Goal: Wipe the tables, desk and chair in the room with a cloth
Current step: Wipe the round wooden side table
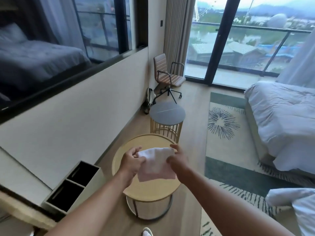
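Both hands hold a white folded cloth [156,166] in the air above a round light-wood worktop on a dark metal ring base [153,189]. The left hand [132,163] grips the cloth's left edge, with its fingers [136,149] curled narrowly round the fabric and the thumb pressed on top. The right hand [177,160] pinches the right edge between thumb and curled fingers [175,147]. The cloth hangs slack between the two hands, its lower corner drooping toward the worktop; whether it touches the wood cannot be told.

Just beyond stands a smaller round grey worktop on a gold wire base [167,113], near the first but apart from it. Further back, near the glass balcony door [219,40], sits a brown ribbed swivel chair with black arms [167,74]. A white box with two dark compartments [73,183] stands by the wall on the left. A bed with a pale rumpled duvet [281,116] lies on the right, with a cream and green patterned rug [221,121] beside it.
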The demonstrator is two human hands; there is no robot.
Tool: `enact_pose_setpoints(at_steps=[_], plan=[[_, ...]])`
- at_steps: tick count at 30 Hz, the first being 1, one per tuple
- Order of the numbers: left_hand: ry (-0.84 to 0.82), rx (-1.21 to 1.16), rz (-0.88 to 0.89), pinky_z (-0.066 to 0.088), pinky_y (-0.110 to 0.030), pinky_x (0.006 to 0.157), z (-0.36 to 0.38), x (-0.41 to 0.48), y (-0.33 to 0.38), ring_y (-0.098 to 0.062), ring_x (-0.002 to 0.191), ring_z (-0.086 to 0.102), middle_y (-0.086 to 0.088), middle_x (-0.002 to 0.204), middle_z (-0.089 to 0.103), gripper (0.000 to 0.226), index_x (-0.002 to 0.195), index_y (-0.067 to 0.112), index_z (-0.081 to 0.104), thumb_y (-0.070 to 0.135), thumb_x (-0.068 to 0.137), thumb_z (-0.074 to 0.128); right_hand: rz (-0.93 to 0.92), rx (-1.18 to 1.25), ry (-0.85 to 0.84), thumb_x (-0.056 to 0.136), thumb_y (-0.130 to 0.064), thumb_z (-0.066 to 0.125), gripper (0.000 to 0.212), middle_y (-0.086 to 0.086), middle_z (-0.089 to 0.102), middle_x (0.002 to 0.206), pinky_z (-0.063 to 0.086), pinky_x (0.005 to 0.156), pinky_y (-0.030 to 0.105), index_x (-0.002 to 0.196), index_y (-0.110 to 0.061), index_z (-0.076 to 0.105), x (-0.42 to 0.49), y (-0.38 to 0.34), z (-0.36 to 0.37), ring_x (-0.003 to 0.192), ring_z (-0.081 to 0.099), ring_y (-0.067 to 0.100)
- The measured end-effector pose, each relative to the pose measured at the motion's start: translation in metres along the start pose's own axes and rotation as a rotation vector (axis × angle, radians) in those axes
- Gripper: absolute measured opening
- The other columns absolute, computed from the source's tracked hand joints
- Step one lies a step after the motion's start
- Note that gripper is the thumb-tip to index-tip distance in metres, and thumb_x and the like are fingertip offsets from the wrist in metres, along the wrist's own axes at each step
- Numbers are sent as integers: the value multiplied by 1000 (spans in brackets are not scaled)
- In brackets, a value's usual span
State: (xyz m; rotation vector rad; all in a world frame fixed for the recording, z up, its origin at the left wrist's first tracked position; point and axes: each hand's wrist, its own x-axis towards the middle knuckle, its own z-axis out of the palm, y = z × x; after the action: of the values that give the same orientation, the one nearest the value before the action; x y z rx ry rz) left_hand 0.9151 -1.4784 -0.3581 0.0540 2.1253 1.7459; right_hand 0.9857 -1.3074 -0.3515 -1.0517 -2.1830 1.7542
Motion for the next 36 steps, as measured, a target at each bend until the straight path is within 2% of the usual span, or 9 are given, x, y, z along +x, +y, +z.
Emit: enact_pose_setpoints(at_steps=[4, 7, 15, 20, 22, 25, 31, 34, 36], plan=[[-41, 67, -17, 49, -20, 75, 24, 61, 9, -13, 103, 64, 1, 115, 66, 42, 125, 23, 63, 9, 86, 65, -21, -97, -49, 80, 2, 54, 42, -6, 63, 95, 55, 84, 32, 109, -26, 64, 59, -12, -10, 86, 58, 8], [-58, 164, 12, 46, -18, 75, 37, 102, 16, -8, 102, 61, 4, 114, 65, 34, 123, 24, 62, 12, 90, 64, -65, -309, -105, 74, -5, 52, 32, -6, 67, 92, 56, 82, 34, 94, -26, 68, 103, -19, -14, 90, 64, 15], [-7, 333, 30, 47, -19, 72, 63, 179, 25, -12, 99, 64, 9, 103, 68, 23, 105, 26, 68, 9, 92, 61, -238, -678, -226, 83, -16, 57, 12, 6, 55, 99, 48, 71, 34, 87, -23, 65, 213, -14, -24, 87, 58, 26], [99, 341, -25, 54, -25, 77, 74, 207, 19, -9, 92, 65, 10, 95, 71, 20, 93, 28, 70, 11, 92, 60, -310, -728, -363, 85, -20, 62, 5, 2, 61, 90, 35, 56, 25, 86, -25, 64, 275, -20, -17, 82, 58, 20], [174, 352, -73, 54, -24, 75, 80, 215, 15, -8, 91, 64, 11, 94, 70, 22, 92, 28, 71, 10, 92, 58, -316, -736, -447, 84, -21, 64, 8, -1, 67, 86, 39, 55, 21, 91, -22, 68, 301, -18, -10, 81, 60, 18], [310, 370, -157, 50, -23, 67, 92, 224, 8, -11, 89, 64, 10, 92, 70, 22, 92, 25, 71, 9, 91, 56, -362, -757, -569, 80, -29, 62, 15, -3, 70, 83, 51, 66, 31, 93, -26, 68, 336, -13, 0, 81, 64, 19], [509, 430, -318, 48, -26, 67, 128, 234, -11, -18, 89, 63, 7, 96, 68, 25, 95, 21, 69, 5, 86, 52, -444, -745, -827, 85, -18, 63, 7, -6, 63, 74, 36, 52, 15, 87, -24, 67, 390, -7, 13, 73, 58, 16], [590, 474, -398, 44, -26, 71, 138, 232, -34, -22, 92, 64, 2, 102, 66, 27, 98, 26, 68, 8, 82, 54, -479, -784, -921, 87, -19, 64, 9, -8, 60, 71, 38, 51, 11, 82, -26, 64, 401, 0, 16, 65, 54, 8], [612, 494, -438, 43, -26, 71, 144, 230, -50, -24, 92, 64, -1, 102, 66, 27, 95, 25, 67, 7, 81, 53, -478, -792, -977, 85, -17, 65, 13, -6, 61, 73, 39, 51, 14, 78, -26, 63, 408, 9, 19, 68, 55, 16]])
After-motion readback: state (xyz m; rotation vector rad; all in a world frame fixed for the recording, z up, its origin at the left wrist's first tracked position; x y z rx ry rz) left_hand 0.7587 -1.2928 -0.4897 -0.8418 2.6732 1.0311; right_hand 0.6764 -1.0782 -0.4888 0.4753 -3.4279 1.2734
